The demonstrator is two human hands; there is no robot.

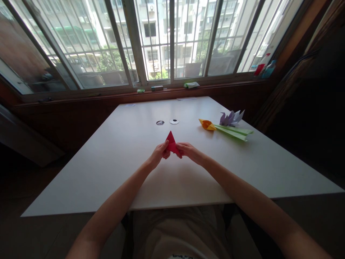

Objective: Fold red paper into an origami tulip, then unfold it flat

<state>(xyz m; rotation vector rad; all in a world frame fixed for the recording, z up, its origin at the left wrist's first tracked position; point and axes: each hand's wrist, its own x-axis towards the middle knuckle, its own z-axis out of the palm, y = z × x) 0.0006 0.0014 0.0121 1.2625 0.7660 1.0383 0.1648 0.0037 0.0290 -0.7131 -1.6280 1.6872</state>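
Folded paper piece (pixel 171 143) held above the table (pixel 113 169) at centre, left hand (pixel 160 153) on its left side, right hand (pixel 188 150) on its right, point upward. Beyond it, two round holes (pixel 167 122) side by side in the tabletop. Far right on the table: paper flower (pixel 226 130) lying flat, paper crane (pixel 231 118) just behind it. Window sill (pixel 161 90) behind the far edge, small items (pixel 157 88) along it; bottles (pixel 264 68) at its right end.
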